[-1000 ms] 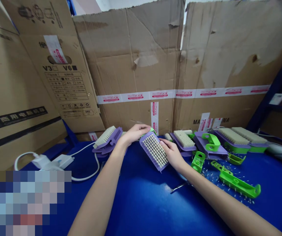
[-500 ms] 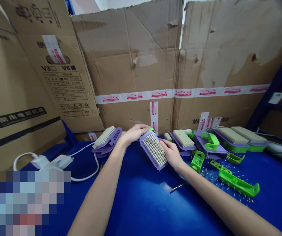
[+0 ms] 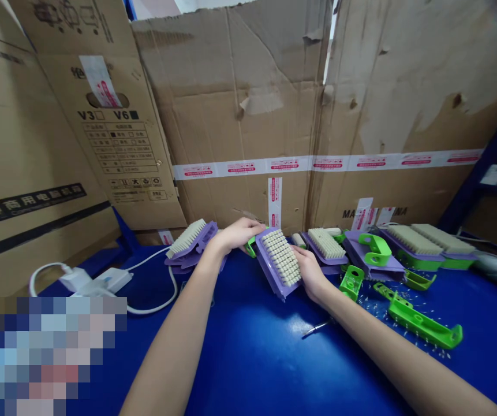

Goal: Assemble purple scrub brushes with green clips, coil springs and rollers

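A purple brush head (image 3: 279, 260) with cream bristles is held tilted above the blue table, its bristles facing me. My left hand (image 3: 242, 234) is closed at its upper left, around a green part (image 3: 251, 247) at the brush's edge. On the other side, my right hand (image 3: 311, 270) grips the brush by its right edge, with some fingers hidden behind it. Just right of my right hand lie another bristled purple piece (image 3: 327, 244) and a green bracket (image 3: 351, 282). A thin metal tool (image 3: 316, 329) lies below the right wrist.
Purple brush pieces (image 3: 191, 242) lie left of my hands. To the right are a purple piece with a green handle (image 3: 373, 254), a long green bracket (image 3: 423, 326), scattered screws and more brushes (image 3: 415, 242). White adapters (image 3: 114, 279) with a cable lie left. Cardboard (image 3: 239, 115) stands behind.
The held brush has moved slightly right and turned, showing more of its purple left side. The green part by my left hand shows more. The whole view has shifted a little.
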### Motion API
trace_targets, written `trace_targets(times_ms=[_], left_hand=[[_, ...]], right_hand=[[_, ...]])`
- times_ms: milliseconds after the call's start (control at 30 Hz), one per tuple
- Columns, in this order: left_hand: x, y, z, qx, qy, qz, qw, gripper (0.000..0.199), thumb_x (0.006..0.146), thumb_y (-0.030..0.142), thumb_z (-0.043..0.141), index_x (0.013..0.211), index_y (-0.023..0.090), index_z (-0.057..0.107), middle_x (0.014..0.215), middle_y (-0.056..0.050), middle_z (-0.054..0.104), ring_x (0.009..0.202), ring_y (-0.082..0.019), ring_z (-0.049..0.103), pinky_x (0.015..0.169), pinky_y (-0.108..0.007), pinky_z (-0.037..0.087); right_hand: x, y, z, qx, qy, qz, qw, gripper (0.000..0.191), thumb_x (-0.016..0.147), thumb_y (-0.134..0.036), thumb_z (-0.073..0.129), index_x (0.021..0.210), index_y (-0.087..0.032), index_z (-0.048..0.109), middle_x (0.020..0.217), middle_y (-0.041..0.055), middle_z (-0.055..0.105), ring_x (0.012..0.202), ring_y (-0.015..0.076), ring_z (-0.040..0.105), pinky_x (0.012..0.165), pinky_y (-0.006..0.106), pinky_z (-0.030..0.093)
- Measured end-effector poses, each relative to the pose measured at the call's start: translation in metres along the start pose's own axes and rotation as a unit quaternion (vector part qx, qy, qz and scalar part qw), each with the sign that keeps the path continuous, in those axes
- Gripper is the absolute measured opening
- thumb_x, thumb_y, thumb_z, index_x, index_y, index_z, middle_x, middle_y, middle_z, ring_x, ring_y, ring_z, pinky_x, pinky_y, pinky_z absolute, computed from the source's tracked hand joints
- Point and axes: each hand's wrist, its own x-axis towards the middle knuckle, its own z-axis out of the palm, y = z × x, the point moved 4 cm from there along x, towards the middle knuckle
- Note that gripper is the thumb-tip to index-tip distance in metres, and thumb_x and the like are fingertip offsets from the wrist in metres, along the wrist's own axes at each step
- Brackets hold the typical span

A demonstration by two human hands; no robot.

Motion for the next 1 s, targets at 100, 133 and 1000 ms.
trace_targets(times_ms=[100,133,1000], left_hand=[[0.005,0.0,0.003,0.007,0.013,0.027,1.0,0.035,0.083,0.041,0.048,0.099,0.014,0.065,0.083,-0.007,0.066,0.063,-0.016,0.058,0.052,-0.026,0.043],[0.007,0.0,0.002,0.009,0.031,0.045,0.998,0.035,0.083,0.04,0.047,0.097,0.014,0.065,0.082,-0.007,0.066,0.064,-0.016,0.057,0.054,-0.026,0.043],[0.004,-0.008,-0.004,-0.046,0.033,-0.004,0.998,0.03,0.085,0.042,0.046,0.089,0.016,0.061,0.064,-0.002,0.06,0.053,-0.012,0.053,0.051,-0.024,0.04]], right_hand=[[0.002,-0.002,-0.004,-0.01,0.004,-0.009,1.0,0.041,0.069,-0.049,0.064,0.094,-0.018,0.069,0.09,0.0041,0.07,0.087,0.024,0.06,0.075,0.032,0.044],[0.002,-0.003,-0.004,-0.018,0.0,-0.012,1.0,0.041,0.069,-0.05,0.064,0.094,-0.017,0.07,0.09,0.0044,0.07,0.088,0.0241,0.06,0.076,0.032,0.044],[-0.004,-0.005,0.005,-0.032,-0.027,-0.011,0.999,0.05,0.065,-0.055,0.065,0.096,-0.016,0.07,0.089,0.0055,0.07,0.088,0.0254,0.06,0.078,0.034,0.044]])
